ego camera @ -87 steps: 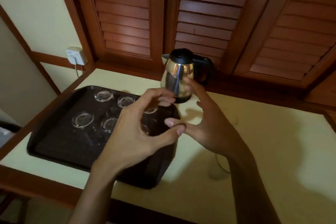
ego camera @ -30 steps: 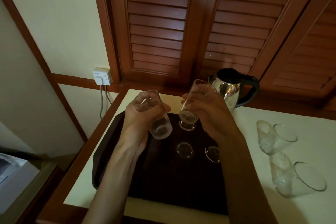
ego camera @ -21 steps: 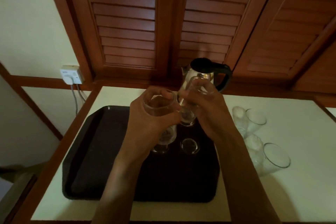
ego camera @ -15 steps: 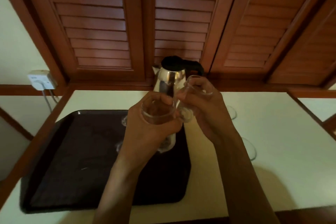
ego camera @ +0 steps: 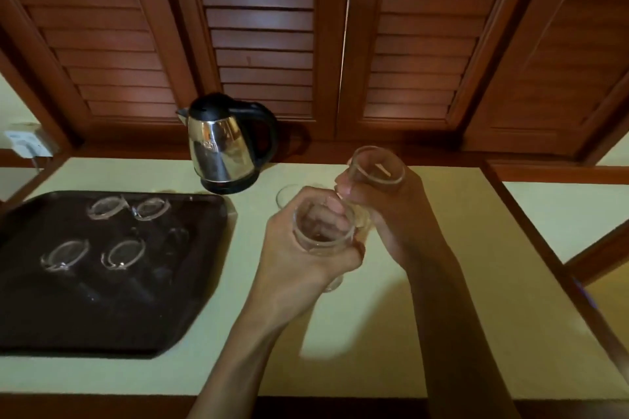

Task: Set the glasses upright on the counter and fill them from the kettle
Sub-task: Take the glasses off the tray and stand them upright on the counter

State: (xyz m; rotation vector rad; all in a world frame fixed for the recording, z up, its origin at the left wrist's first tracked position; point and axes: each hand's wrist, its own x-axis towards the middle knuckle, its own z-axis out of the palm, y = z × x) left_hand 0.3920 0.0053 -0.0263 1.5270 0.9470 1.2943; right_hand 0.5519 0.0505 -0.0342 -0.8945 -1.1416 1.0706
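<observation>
Both hands are occupied over the right part of the bench (ego camera: 425,343). The left hand (ego camera: 299,265) has its fingers curled round a clear glass (ego camera: 321,231), mouth upward. The right hand (ego camera: 391,204) grips a second glass (ego camera: 376,165), also mouth upward and held slightly higher and farther back. The two glasses sit very close together; whether they touch cannot be told. Part of another glass rim (ego camera: 286,196) shows on the bench behind the left hand.

Four glasses (ego camera: 105,231) remain on the dark tray (ego camera: 112,326) at left, seemingly base up. The kettle (ego camera: 223,144) stands at the back edge of the bench, between tray and hands.

Assessment: the step in hand is setting these two glasses down upright. Recommended practice: separate the hands before lowering, to prevent glass striking glass; lower each base flat onto bare bench, clear of the glass already there; release only once the base is seated. Leave room between the glasses for the kettle spout. Risk: thin, smooth glass tips easily if released while tilted.
</observation>
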